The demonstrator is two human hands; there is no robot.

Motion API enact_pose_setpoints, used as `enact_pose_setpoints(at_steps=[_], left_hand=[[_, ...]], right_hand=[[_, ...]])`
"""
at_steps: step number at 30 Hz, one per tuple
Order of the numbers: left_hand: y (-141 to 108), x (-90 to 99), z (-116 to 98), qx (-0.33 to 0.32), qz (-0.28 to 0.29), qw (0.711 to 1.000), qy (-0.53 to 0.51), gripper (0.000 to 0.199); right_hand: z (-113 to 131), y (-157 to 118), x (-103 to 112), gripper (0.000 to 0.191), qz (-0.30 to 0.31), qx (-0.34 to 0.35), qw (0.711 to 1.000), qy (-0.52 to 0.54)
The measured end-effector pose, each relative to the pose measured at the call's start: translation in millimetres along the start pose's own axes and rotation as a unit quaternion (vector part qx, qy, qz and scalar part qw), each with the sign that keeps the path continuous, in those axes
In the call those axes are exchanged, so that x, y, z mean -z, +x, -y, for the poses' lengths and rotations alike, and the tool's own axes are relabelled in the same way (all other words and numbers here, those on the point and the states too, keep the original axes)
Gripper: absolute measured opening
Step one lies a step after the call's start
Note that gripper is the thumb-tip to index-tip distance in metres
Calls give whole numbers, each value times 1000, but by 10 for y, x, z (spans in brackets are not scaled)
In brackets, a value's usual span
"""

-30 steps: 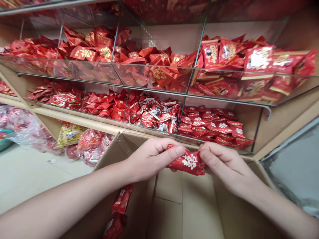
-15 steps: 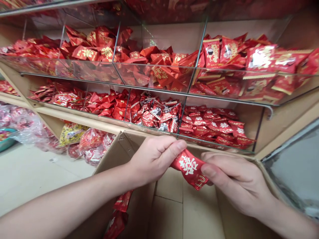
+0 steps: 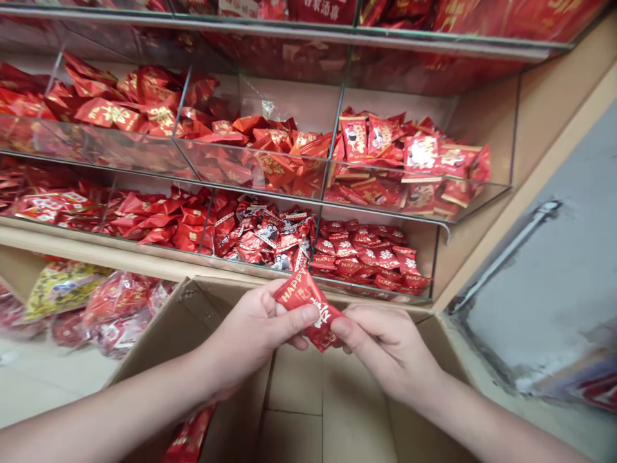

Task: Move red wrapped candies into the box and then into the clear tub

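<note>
A small red candy packet point(image 3: 301, 290) with HAPPY and white characters printed on it is held between both hands, above an open cardboard box point(image 3: 154, 334). My left hand point(image 3: 255, 331) pinches its left part, thumb on top of the print. The lower right end is gripped by my right hand point(image 3: 390, 347) between thumb and fingers. Below my left forearm, red packets point(image 3: 190, 438) show in part; whether they join the held one is hidden.
Ahead stands a shelf with clear dividers, full of red packets point(image 3: 274, 161); matching HAPPY packets point(image 3: 371, 254) lie in its lower right compartment. Bagged sweets point(image 3: 120, 302) sit below at left. A grey panel point(image 3: 554, 257) stands at right.
The view has shifted right and up. My left hand has moved from the packet's upper end to lower along it, thumb now over the print, and the packet has turned, showing HAPPY.
</note>
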State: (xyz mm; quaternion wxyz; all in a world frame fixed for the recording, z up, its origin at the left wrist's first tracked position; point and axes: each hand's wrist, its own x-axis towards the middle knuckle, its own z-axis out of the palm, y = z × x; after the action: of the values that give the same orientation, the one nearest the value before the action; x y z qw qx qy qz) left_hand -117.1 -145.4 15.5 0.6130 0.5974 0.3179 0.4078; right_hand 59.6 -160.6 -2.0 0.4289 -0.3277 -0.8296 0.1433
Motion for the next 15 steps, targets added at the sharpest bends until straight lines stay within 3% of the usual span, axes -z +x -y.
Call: enact_pose_setpoints(at_steps=[3, 5, 7, 10, 15], left_hand=[[33, 27, -13, 27, -6, 1000, 7, 18], [38, 31, -9, 52, -10, 999, 6, 24], [33, 15, 4, 82, -6, 997, 0, 32], [27, -31, 29, 133, -7, 991, -11, 34], [43, -67, 53, 179, -18, 983, -40, 41]], right_hand=[[-43, 13, 23, 14, -30, -5, 999, -45], [-56, 19, 71, 26, -45, 45, 995, -75], [-51, 18, 133, 37, -3, 107, 988, -107], [-20, -9, 193, 22, 86, 158, 966, -188], [-30, -100, 177, 14, 65, 212, 941, -256]])
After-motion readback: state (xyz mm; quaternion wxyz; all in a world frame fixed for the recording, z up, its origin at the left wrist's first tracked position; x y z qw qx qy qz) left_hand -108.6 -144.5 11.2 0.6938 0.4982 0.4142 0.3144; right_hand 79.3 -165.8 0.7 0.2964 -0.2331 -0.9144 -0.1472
